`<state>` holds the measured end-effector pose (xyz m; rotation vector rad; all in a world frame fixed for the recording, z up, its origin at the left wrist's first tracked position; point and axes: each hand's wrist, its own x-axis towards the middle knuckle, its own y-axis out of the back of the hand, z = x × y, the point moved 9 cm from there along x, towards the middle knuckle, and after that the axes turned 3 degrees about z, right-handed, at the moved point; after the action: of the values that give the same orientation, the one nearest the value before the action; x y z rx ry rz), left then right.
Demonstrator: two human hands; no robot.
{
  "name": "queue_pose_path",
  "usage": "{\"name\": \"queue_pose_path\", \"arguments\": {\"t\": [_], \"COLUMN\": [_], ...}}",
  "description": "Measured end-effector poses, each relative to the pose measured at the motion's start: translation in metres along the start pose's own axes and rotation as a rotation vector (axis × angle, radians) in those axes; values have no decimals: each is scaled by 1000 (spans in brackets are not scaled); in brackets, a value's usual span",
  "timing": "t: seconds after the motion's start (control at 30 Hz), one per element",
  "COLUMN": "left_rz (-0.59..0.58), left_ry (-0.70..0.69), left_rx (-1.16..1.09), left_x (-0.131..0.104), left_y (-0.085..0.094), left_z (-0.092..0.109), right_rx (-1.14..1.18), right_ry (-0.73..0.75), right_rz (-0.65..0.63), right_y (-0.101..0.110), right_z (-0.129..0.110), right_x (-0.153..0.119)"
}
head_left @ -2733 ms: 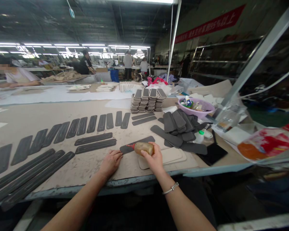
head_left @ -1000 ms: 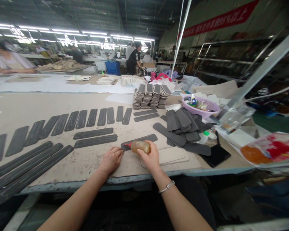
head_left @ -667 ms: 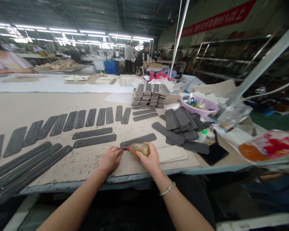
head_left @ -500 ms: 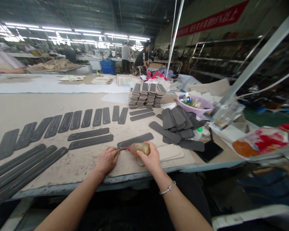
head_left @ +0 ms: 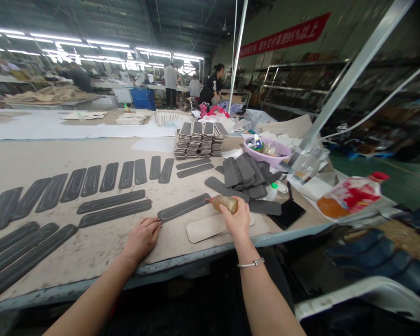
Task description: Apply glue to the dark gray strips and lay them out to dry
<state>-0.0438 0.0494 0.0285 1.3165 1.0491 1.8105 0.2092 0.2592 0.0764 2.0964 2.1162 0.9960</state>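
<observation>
My right hand (head_left: 238, 218) is wrapped round a squeeze bottle (head_left: 227, 204) of brownish glue. Its red nozzle points left, at the right end of a dark grey strip (head_left: 184, 207) with rounded corners. A thin shiny line follows the edge of that strip. At the strip's left end, my left hand (head_left: 143, 238) lies on the table with its fingertips touching the tip. Cream-coloured strips (head_left: 205, 228) lie just below the bottle, partly covered by my right hand. Beyond the bottle is a loose heap of dark grey pieces (head_left: 245, 172).
Rows of dark pieces with shiny lines (head_left: 110, 176) cover the left side. Neat stacks (head_left: 199, 140) stand behind. At right are a purple basin (head_left: 283, 156), a black flat object (head_left: 289, 212) and a large red-labelled jug (head_left: 353, 196). A metal pole (head_left: 350, 79) slants overhead. Other people stand farther back.
My right hand has carried the bottle rightwards, its nozzle going from the strip's left end to its right end. My left hand stays by the left end. The camera view has shifted.
</observation>
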Motion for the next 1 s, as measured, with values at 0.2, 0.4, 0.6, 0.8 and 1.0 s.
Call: {"name": "queue_pose_path", "arguments": {"t": [0.2,0.4,0.6,0.8,1.0], "left_rz": [-11,-12,-11,-8,-10], "left_ry": [-2,11,7,3,16], "left_rx": [11,12,-7,-6,-11], "left_x": [1,1,0,0,2], "left_y": [-2,0,-3,-4,0], "left_z": [0,0,-2,-4,-1], "right_rx": [300,191,2,1,-26], "right_ry": [39,57,11,-64,-80], "right_rz": [-232,-230,-32,68,45], "right_y": [-53,-57,-15,-5,-11], "right_z": [-31,-30,-2,7,12], "right_x": [-40,-39,-2,7,9]}}
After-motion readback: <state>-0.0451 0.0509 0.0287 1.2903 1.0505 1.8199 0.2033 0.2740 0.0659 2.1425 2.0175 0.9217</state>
